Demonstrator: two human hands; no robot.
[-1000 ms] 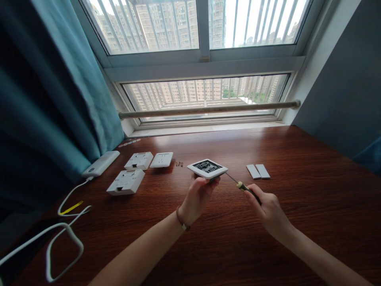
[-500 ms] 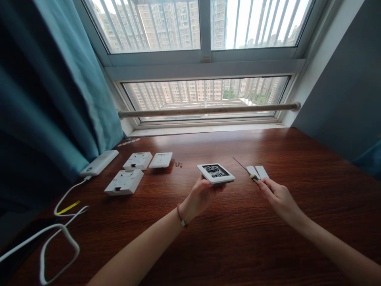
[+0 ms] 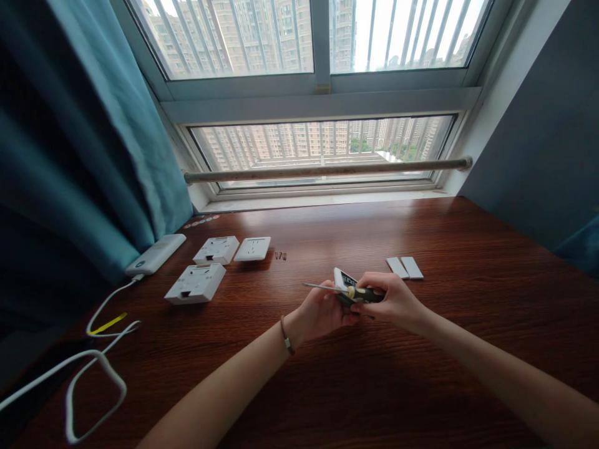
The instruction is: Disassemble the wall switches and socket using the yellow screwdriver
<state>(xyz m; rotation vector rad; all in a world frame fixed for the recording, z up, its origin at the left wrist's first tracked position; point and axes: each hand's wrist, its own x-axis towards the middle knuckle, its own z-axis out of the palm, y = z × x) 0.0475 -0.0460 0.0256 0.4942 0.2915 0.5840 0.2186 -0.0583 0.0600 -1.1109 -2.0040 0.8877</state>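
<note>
My left hand [image 3: 319, 317] is closed around a wall socket panel [image 3: 345, 276], white-rimmed with a dark back, now tilted and partly covered by both hands. In my right hand [image 3: 399, 300] is a screwdriver [image 3: 368, 294] with a black and yellowish handle, its thin shaft pointing left across the panel and over my left fingers. The right fingertips reach the panel's right edge. Just beyond my right hand, two white strips [image 3: 397, 267] lie side by side on the table.
Two white mounting boxes [image 3: 196, 285], another white socket panel [image 3: 253, 249] and several small screws [image 3: 281, 256] lie at the left back on the wooden table [image 3: 290, 399]. A white device [image 3: 156, 255] with a white cable [image 3: 122, 380] is by the curtain [image 3: 154, 187].
My right hand has moved left from beside the white strips to the panel, bringing the screwdriver, whose shaft has swung down to point left. The panel has tilted and come slightly lower.
</note>
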